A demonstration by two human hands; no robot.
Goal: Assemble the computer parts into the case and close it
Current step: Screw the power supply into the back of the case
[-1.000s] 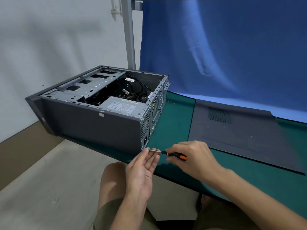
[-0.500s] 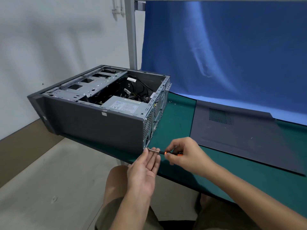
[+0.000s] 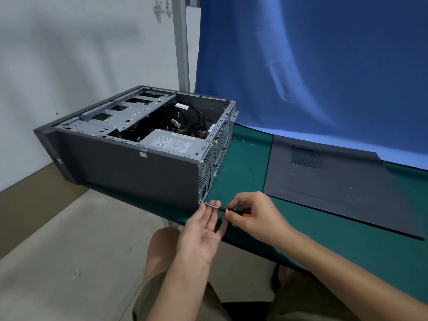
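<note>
Two hands in view, one tool between them.

- Blue cloth point(image 3: 301, 66): hangs as a backdrop, far beyond both hands.
- Green table mat point(image 3: 243, 177): runs beyond and to the right of the hands; both hands sit at its near edge.
- Case point(image 3: 129, 172): dark grey, lying on its side with the open face up, just beyond and left of the left hand. Its perforated rear end faces the right hand.
- Side panel point(image 3: 335, 188): off the case, flat on the mat, beyond and right of the right hand, apart from the case.
- Power supply point(image 3: 171, 143): grey box with a label, seated inside the case at the corner nearest the hands.
- Right hand point(image 3: 257, 216): fingers curled round the orange-and-black handle of the screwdriver point(image 3: 216, 207).
- Left hand point(image 3: 203, 230): palm up, fingers straight, fingertips against the metal shaft; it grips nothing.
- Screwdriver tip meets the lower rear corner of the case, just above the left fingertips.
- Screws point(image 3: 243, 140): small, loose on the mat, well beyond the hands, near the case's rear.
</note>
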